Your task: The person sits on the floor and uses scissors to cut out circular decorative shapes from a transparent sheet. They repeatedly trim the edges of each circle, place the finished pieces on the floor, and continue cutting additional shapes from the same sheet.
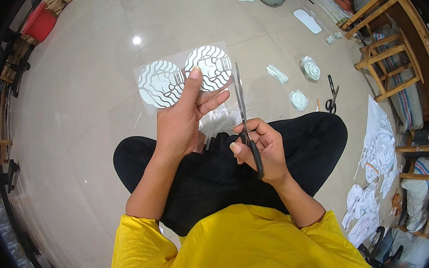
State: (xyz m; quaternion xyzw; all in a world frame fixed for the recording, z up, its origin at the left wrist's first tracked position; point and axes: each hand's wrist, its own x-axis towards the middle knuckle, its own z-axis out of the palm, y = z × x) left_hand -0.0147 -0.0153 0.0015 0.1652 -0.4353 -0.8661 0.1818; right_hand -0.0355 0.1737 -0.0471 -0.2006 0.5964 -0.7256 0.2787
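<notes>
Upper centre, the left hand point(177, 125) has its grip clamped on a clear sheet point(175, 77); at centre, the right hand point(270, 151) clasps scissors point(244, 112), seemingly closed.

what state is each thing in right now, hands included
Left hand, closed on clear sheet
Clear sheet, both round designs on one piece
Right hand, closed on held scissors
Held scissors, tips pointing forward, opening hard to tell
Other scissors, unheld, on the floor
White cloth, crumpled on the floor
</notes>
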